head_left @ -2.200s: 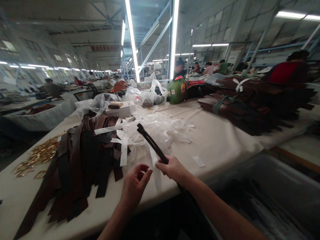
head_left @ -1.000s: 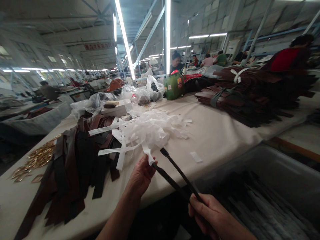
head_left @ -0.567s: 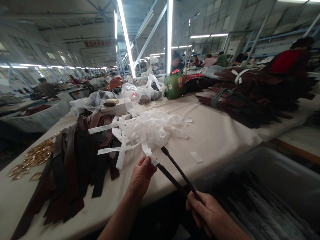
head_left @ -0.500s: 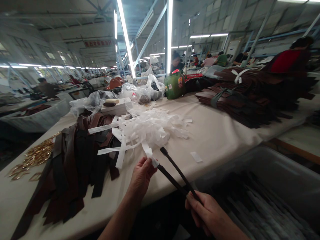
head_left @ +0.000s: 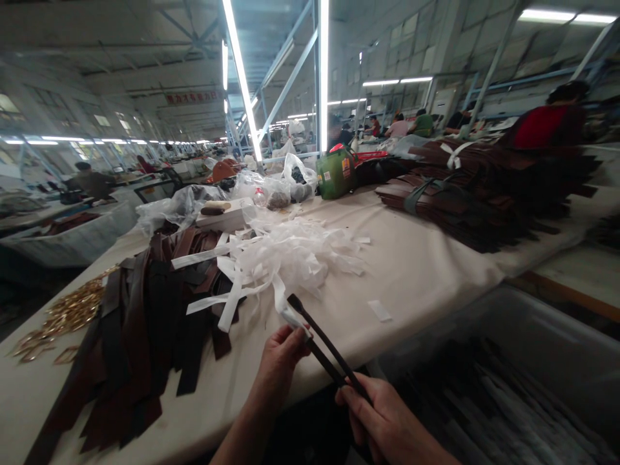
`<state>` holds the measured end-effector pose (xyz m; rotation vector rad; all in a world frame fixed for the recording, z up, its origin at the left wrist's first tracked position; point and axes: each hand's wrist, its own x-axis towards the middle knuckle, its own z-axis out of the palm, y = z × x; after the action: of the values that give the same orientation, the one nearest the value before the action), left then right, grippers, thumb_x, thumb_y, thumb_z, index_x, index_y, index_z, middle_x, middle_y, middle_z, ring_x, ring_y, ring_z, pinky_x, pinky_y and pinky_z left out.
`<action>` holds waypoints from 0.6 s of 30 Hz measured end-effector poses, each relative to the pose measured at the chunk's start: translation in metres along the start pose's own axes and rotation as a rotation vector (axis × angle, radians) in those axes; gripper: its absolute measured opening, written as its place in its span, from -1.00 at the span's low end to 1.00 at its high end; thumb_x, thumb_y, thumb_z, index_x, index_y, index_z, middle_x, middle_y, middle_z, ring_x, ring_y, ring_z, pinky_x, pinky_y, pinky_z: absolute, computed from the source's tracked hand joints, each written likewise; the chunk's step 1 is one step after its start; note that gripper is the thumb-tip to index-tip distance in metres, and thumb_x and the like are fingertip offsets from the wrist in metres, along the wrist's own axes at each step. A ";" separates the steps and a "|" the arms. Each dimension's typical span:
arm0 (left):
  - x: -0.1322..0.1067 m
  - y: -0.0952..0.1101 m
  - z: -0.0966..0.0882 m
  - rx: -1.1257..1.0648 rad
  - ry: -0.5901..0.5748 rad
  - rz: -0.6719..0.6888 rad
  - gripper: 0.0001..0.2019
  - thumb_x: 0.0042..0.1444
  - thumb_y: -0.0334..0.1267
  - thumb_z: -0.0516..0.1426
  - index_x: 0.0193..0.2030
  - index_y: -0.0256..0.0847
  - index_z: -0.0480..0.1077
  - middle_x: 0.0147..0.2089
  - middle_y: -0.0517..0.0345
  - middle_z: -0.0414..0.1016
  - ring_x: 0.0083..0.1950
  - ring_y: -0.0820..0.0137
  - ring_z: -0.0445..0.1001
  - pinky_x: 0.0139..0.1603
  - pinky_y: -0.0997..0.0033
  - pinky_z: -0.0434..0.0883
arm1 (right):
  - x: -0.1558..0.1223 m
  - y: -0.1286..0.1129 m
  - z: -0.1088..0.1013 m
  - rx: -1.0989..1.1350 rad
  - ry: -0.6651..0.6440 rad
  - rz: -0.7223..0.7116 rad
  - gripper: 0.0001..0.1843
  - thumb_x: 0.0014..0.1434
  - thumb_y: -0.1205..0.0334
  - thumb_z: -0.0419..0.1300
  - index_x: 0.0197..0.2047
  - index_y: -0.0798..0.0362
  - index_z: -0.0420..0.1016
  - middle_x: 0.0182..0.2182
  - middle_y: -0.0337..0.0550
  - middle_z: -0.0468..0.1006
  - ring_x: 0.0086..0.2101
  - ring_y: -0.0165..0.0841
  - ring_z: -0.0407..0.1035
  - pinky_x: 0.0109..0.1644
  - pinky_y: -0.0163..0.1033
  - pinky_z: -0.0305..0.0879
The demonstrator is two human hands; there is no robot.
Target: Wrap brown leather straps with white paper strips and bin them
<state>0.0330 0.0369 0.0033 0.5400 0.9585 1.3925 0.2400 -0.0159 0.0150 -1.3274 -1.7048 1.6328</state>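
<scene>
My left hand pinches a white strip around the tip of a dark narrow strap. My right hand is closed round the lower part of this strap, where its two lengths come together. The second length's widened end sticks up free, close to my left fingers. From my left hand the white strip runs up to a tangled heap of white strips on the table. Whether the two dark lengths are one folded strap is hidden in my right hand.
Brown and black leather strips and gold metal rings lie at the left. Tied leather bundles, a green container and plastic bags sit farther back. A bin stands below right. People work beyond.
My right hand has moved left and slightly down, bringing the strap's free end nearer my left hand. My left hand has lowered a little, still pinching the white strip at the strap tip.
</scene>
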 end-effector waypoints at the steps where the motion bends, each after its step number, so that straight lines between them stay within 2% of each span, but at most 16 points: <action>1: 0.003 0.006 -0.002 -0.035 0.037 0.019 -0.59 -0.28 -0.10 0.51 -0.32 -0.31 0.62 -0.39 0.06 0.61 -0.40 0.47 0.52 -0.35 0.54 0.46 | -0.003 0.000 0.000 0.020 -0.022 0.000 -0.39 0.32 -0.32 -0.10 -0.17 0.07 0.43 -0.55 -0.27 0.45 -0.65 -0.50 0.20 -0.58 -0.40 0.08; 4: 0.010 0.024 -0.010 -0.113 0.165 0.062 -0.54 -0.44 -0.14 0.55 -0.36 -0.29 0.61 -0.42 0.10 0.60 -0.39 0.46 0.53 -0.34 0.54 0.48 | -0.013 0.007 -0.002 0.043 -0.017 0.032 -0.28 0.24 -0.45 -0.10 -0.16 0.09 0.43 -0.55 -0.25 0.45 -0.64 -0.49 0.21 -0.58 -0.39 0.09; 7: 0.006 0.017 -0.008 -0.092 0.171 0.006 -0.52 -0.44 -0.12 0.55 -0.35 -0.30 0.61 -0.39 0.06 0.61 -0.36 0.43 0.54 -0.34 0.54 0.47 | -0.013 0.010 -0.002 0.036 0.048 0.054 -0.26 0.22 -0.48 -0.12 -0.22 0.08 0.41 -0.64 -0.34 0.31 -0.68 -0.51 0.10 -0.64 -0.39 -0.03; 9: -0.004 -0.003 0.000 -0.027 0.082 -0.066 -0.55 -0.34 -0.07 0.52 -0.34 -0.33 0.62 -0.37 0.02 0.62 -0.37 0.43 0.53 -0.35 0.54 0.45 | -0.006 0.005 -0.001 0.036 0.081 0.024 -0.29 0.25 -0.45 -0.13 -0.23 0.07 0.41 -0.67 -0.37 0.24 -0.70 -0.51 0.06 -0.65 -0.39 -0.05; 12: -0.021 -0.033 0.015 0.107 -0.174 -0.107 -0.63 -0.09 -0.07 0.43 -0.30 -0.38 0.62 -0.36 -0.02 0.62 -0.36 0.41 0.52 -0.29 0.50 0.44 | 0.009 -0.007 0.000 0.037 0.096 -0.072 -0.36 0.29 -0.38 -0.09 -0.19 0.07 0.40 -0.67 -0.40 0.23 -0.70 -0.50 0.08 -0.64 -0.39 -0.01; 14: -0.026 -0.039 0.019 0.150 -0.274 -0.099 -0.66 -0.02 -0.12 0.41 -0.23 -0.39 0.62 -0.34 -0.03 0.62 -0.34 0.39 0.53 -0.23 0.46 0.45 | 0.016 -0.012 0.001 0.047 0.101 -0.110 -0.40 0.30 -0.34 -0.06 -0.16 0.07 0.39 -0.67 -0.40 0.23 -0.70 -0.50 0.09 -0.64 -0.40 0.00; 16: -0.022 -0.030 0.017 0.085 -0.208 -0.094 -0.60 -0.07 -0.12 0.43 -0.14 -0.33 0.60 -0.23 -0.04 0.64 -0.31 0.35 0.56 -0.27 0.46 0.47 | 0.019 -0.012 0.001 0.069 0.082 -0.108 -0.41 0.31 -0.33 -0.06 -0.18 0.07 0.39 -0.67 -0.40 0.25 -0.72 -0.52 0.07 -0.65 -0.40 -0.03; 18: -0.014 -0.010 0.012 -0.066 -0.053 -0.083 -0.55 -0.03 -0.06 0.41 -0.04 -0.26 0.56 -0.07 -0.05 0.62 -0.26 0.32 0.59 -0.33 0.46 0.50 | 0.019 -0.007 0.001 0.085 0.049 -0.079 -0.38 0.31 -0.34 -0.09 -0.21 0.07 0.39 -0.68 -0.40 0.26 -0.73 -0.55 0.03 -0.66 -0.41 -0.07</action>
<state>0.0497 0.0242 0.0046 0.4801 0.8801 1.3244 0.2280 0.0001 0.0159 -1.2351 -1.6203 1.5966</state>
